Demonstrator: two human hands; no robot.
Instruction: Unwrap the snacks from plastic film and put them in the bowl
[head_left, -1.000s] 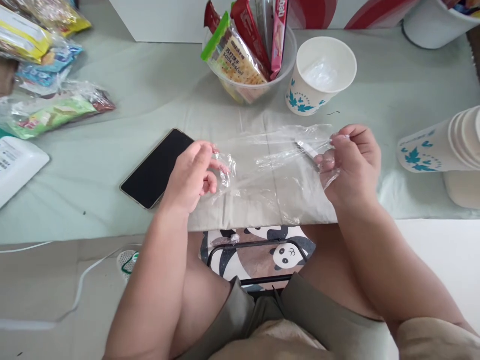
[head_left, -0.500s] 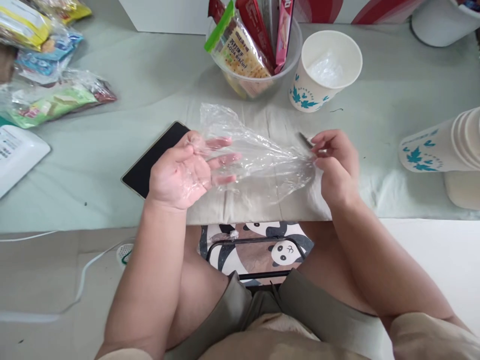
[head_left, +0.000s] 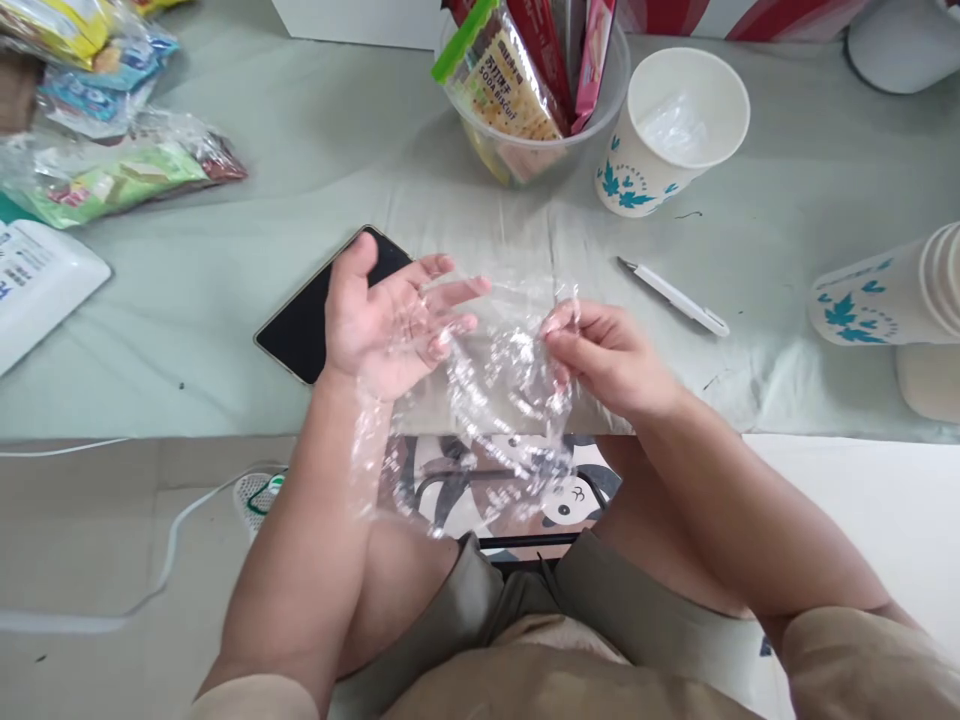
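Observation:
A thin, crinkled piece of clear plastic film hangs between my hands and over the table's front edge; whether it is a bag or a glove I cannot tell. My right hand pinches its upper right part between thumb and fingers. Palm up with fingers spread, my left hand is at the film's left side, and some film lies against the fingers and wrist. Behind the left hand lies a black phone, partly covered. A white pen rests on the cloth to the right of my right hand.
At the back stand a clear tub of packaged snacks and a paper cup with crumpled clear plastic inside. Stacked paper cups lie at the right. Snack packets and a white pack occupy the left.
My right hand has moved left, closer to my left hand. The film, stretched sideways before, now hangs bunched and lower. The pen, mostly hidden earlier, shows fully. My left thumb has spread outward.

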